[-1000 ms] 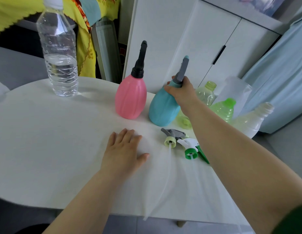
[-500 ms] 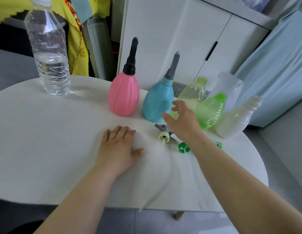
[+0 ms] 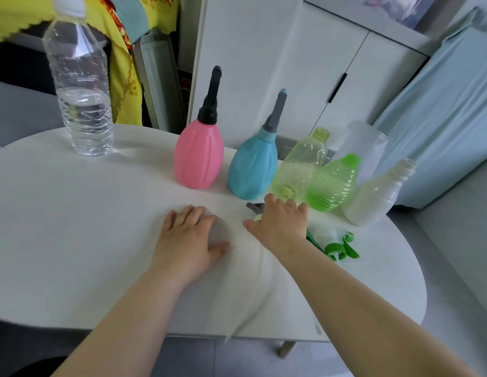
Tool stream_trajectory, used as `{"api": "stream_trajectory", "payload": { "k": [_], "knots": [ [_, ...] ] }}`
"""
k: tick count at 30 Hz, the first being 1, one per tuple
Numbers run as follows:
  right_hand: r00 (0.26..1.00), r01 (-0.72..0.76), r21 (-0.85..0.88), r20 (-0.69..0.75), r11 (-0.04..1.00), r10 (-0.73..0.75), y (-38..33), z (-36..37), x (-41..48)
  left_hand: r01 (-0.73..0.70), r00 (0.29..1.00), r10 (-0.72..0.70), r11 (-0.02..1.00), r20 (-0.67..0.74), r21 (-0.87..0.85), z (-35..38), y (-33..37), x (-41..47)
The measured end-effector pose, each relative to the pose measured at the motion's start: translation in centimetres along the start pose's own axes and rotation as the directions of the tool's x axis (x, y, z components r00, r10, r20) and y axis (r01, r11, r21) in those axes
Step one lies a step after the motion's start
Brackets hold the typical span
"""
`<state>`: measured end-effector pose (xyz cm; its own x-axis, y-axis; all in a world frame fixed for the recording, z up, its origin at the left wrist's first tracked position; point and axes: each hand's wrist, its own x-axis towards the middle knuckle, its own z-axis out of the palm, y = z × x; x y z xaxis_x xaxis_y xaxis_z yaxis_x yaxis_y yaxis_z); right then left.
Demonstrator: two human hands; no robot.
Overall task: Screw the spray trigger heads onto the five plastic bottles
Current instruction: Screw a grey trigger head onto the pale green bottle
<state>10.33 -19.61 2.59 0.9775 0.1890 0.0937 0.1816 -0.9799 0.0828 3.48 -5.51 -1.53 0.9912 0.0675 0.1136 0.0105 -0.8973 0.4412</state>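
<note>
Resting left hand flat on table, fingers spread. Laying right hand over grey trigger head in front of blue bottle, fingers curling; hold not determinable. Leaving green trigger head lying beside right wrist, near green bottle.

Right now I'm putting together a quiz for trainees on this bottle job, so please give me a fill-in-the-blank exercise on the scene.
1. The pink bottle already wears a ___ spray head.
2. The bottle standing between the pink bottle and the clear yellow-green bottle is ___.
3. The left hand lies flat on the ___.
4. The loose trigger head lying beside the right hand has a ___ collar.

Missing words: black; blue; table; green.
</note>
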Motion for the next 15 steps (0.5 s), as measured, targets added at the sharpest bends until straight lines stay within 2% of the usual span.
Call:
{"api": "stream_trajectory", "payload": {
  "k": [5,8,10,12,13,15],
  "knots": [
    [1.000,-0.014,0.086,-0.023,0.996,0.016,0.0,-0.5,-0.2,-0.002,1.000,0.002,1.000,-0.011,0.005,0.2,0.0,0.1],
    [0.994,-0.050,0.333,-0.071,0.942,0.078,0.1,-1.2,-0.6,-0.005,1.000,0.005,1.000,-0.031,0.009,0.2,-0.1,0.1],
    [0.991,-0.082,0.613,-0.037,0.786,0.132,0.4,-2.3,-1.0,-0.001,0.999,0.002,1.000,-0.041,0.010,0.2,-0.1,0.1],
    [0.988,-0.128,0.852,0.068,0.508,0.136,0.8,-3.4,-1.6,0.002,0.999,-0.002,1.000,-0.049,0.012,0.2,0.0,0.1],
    [0.986,-0.148,0.908,0.104,0.392,0.130,1.1,-3.8,-2.0,0.005,0.999,-0.004,1.000,-0.049,0.012,0.1,0.0,0.1],
    [0.980,-0.178,0.958,0.152,0.224,0.129,2.4,-4.3,-2.7,0.008,0.999,-0.007,1.000,-0.050,0.013,0.0,0.1,0.0]
  ]
}}
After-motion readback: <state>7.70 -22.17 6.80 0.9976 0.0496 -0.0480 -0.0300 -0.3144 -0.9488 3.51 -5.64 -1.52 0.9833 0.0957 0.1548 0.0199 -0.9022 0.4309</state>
